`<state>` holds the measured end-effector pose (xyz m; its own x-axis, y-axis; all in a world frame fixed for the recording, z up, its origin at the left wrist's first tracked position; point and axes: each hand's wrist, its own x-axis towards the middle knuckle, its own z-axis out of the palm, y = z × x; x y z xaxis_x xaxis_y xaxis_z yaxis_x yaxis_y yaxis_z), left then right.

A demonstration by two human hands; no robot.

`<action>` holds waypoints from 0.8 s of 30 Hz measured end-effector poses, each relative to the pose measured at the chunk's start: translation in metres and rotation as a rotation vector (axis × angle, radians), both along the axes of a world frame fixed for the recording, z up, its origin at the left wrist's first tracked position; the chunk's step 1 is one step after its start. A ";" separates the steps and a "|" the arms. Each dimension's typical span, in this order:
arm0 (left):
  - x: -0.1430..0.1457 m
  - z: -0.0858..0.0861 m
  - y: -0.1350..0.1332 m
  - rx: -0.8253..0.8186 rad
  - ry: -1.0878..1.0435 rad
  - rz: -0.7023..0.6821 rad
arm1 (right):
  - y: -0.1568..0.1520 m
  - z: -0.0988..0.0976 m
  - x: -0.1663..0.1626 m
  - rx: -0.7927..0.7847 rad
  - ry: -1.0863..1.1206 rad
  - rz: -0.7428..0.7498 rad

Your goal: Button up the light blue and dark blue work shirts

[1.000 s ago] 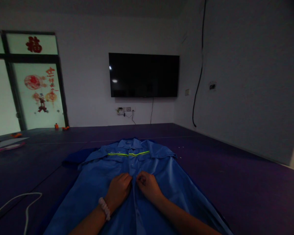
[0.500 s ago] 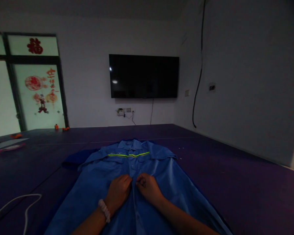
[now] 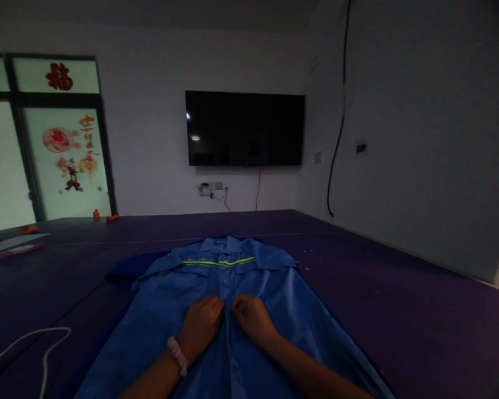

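Observation:
A blue short-sleeved work shirt (image 3: pixel 274 288) with a yellow-green stripe across the chest lies face up, collar away from me. My left hand (image 3: pixel 203 321), a pale scrunchie (image 3: pixel 177 356) on its wrist, is closed at the left of the front button strip. Opposite it, my right hand (image 3: pixel 253 318) has its fingers curled in a pinch at the strip's right side. Both hands rest at the shirt's middle, fingertips close together on the placket. The cloth between the fingers is mostly hidden. Darker blue fabric (image 3: pixel 133 268) shows from under the shirt's left sleeve.
The shirt lies on a wide dark purple surface (image 3: pixel 399 299). A white cable (image 3: pixel 45 332) curls at the lower left. Farther left are a pink-edged item (image 3: pixel 20 250) and small orange objects (image 3: pixel 96 214). A television (image 3: pixel 245 130) hangs on the far wall.

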<state>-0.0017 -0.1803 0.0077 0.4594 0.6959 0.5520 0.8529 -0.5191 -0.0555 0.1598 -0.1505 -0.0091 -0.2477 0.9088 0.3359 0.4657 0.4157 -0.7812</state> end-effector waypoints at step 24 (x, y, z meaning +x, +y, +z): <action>0.003 0.003 -0.006 0.001 0.023 0.032 | -0.015 0.019 0.003 0.087 -0.213 0.030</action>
